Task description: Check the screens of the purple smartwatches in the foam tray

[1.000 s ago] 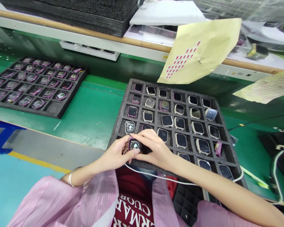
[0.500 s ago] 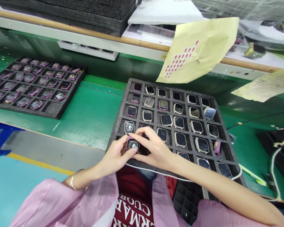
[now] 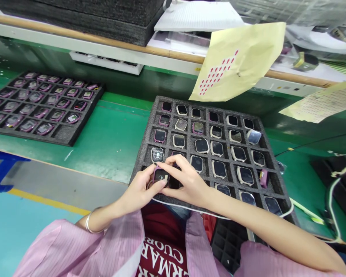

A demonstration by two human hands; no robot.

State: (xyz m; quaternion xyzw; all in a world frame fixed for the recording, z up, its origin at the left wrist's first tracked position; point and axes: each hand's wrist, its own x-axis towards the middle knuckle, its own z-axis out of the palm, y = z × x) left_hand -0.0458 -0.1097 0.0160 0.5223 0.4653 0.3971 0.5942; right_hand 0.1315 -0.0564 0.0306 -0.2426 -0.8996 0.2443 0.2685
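Between my two hands is a purple smartwatch (image 3: pixel 160 174) with a lit screen, held over the near left corner of a dark foam tray (image 3: pixel 187 148). My left hand (image 3: pixel 144 184) grips its left side, the thumb lying across the lower screen. My right hand (image 3: pixel 187 179) pinches it from the right, fingers at the top edge and thumb below. Just beyond my fingertips, a silver smartwatch (image 3: pixel 157 155) with a lit face sits in its slot. More watches, purple and pale, with mostly dark screens, fill the tray. My right hand covers some of the nearer slots.
Another foam tray (image 3: pixel 65 132) of purple watches lies to the left on the green bench (image 3: pixel 112 127). Yellow paper sheets (image 3: pixel 242 57) hang from the shelf edge (image 3: pixel 173 55) behind. A white cable (image 3: pixel 333 200) runs at the right, and black foam (image 3: pixel 103 19) stands on the shelf.
The held watch's screen now shows a different, dimmer picture with a small pale patch near the thumb. Both hands keep their grip, almost unmoved; the view has shifted slightly.
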